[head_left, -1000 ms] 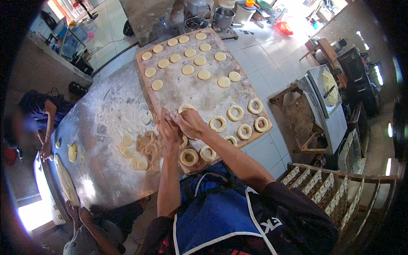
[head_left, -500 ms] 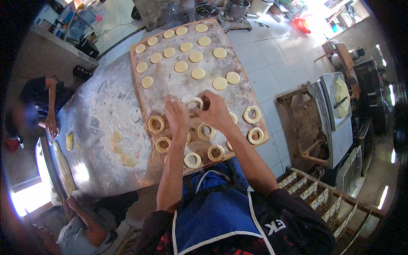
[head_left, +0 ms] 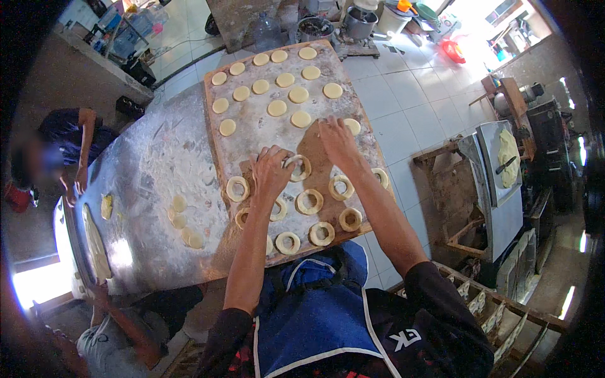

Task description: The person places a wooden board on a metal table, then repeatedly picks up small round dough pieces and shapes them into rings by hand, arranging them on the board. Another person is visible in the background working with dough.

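My left hand [head_left: 271, 169] is low over the floured wooden board, fingers bent and fingertips on the left rim of a pale dough ring [head_left: 304, 170]. That ring lies roughly flat on the board. Farther right, my right hand [head_left: 339, 143] reaches down with bent fingers, its tips at the board beside a flat round dough disc [head_left: 353, 127]. What lies under the right fingers is hidden. More dough rings [head_left: 309, 201] lie between my forearms and near the board's front edge. Several plain dough discs [head_left: 299, 94] are spread over the far half.
The wooden board [head_left: 252, 148] rests on a flour-dusted metal table [head_left: 145, 208] with dough pieces [head_left: 179, 220] at left. Two people work at the table's left side, one far [head_left: 72, 135], one near [head_left: 120, 334]. A tray with dough and a knife [head_left: 506, 164] stands right.
Both hands held one dough ring in the air; now it is down on the board under my left fingers. My right hand has parted from it and moved right and away from me.
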The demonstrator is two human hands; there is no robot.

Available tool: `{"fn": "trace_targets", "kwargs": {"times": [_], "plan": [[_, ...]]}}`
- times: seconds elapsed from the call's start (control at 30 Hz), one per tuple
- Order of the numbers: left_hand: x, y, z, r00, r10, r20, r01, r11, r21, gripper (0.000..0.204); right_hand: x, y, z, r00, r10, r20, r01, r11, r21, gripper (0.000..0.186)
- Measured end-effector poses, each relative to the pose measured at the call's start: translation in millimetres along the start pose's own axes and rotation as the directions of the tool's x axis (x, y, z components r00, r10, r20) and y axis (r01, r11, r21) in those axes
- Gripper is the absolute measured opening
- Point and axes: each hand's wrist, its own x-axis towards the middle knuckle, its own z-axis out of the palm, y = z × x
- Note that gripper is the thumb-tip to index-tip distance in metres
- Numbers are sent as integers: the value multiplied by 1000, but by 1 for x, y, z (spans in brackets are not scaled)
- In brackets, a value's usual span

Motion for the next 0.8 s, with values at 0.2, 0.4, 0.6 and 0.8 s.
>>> {"fn": "trace_targets", "kwargs": {"times": [0.2,0.4,0.6,0.8], "plan": [[-72,-50,-58,942,-122,-311,65,980,-186,25,5,36,-20,1000,-6,5,4,971,241,25],[-210,-149,-144,809,-349,-473,322,936,-141,11,-14,7,-49,997,-76,17,57,859,509,22],[-271,-193,-180,641,-616,-459,526,787,-322,13,34,-174,2,955,-248,160,-42,424,905,26],[-260,-203,-183,731,-493,-472,366,867,-339,14,76,-350,92,948,-221,231,30,781,624,28]]}}
